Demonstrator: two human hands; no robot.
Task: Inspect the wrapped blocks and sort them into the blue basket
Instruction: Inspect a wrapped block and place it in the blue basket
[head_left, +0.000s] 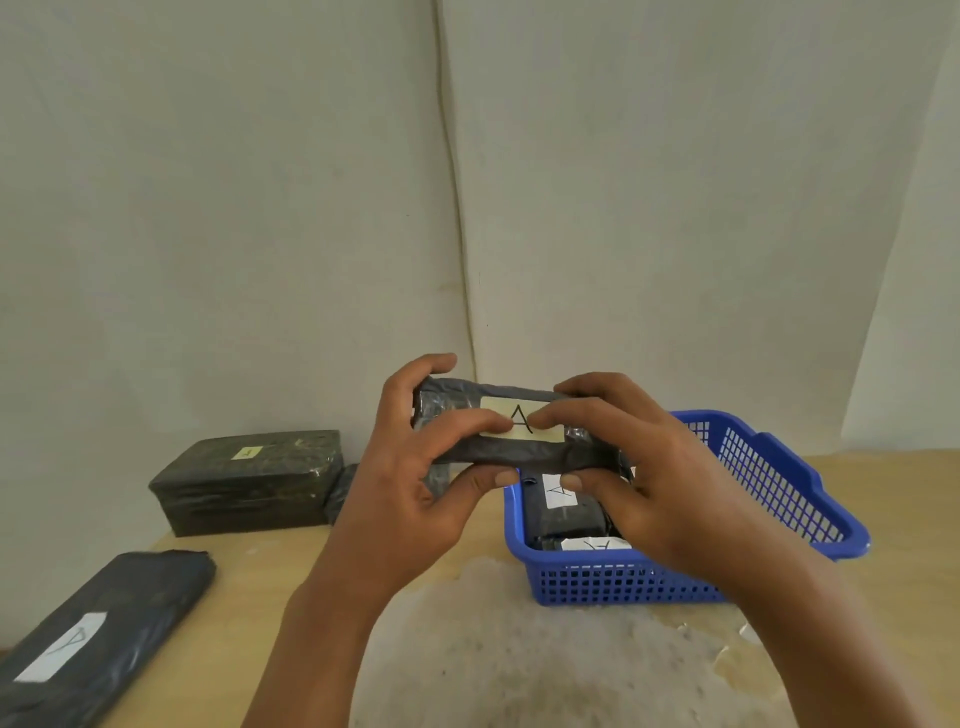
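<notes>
Both hands hold a black wrapped block (519, 452) in the air above the left end of the blue basket (769, 478). Its white label, marked "A", faces me. My left hand (421, 467) grips the block's left end, thumb under it and fingers over the top. My right hand (639, 462) grips the right end, with a fingertip on the label. Inside the basket lie at least two wrapped blocks (563, 512) with white "A" labels, partly hidden by my right hand.
A larger dark wrapped block (249, 480) with a small yellow label sits at the back left by the wall. Another black wrapped block (98, 634) labelled "A" lies at the near left. The wooden table (270, 597) has a worn pale patch in front.
</notes>
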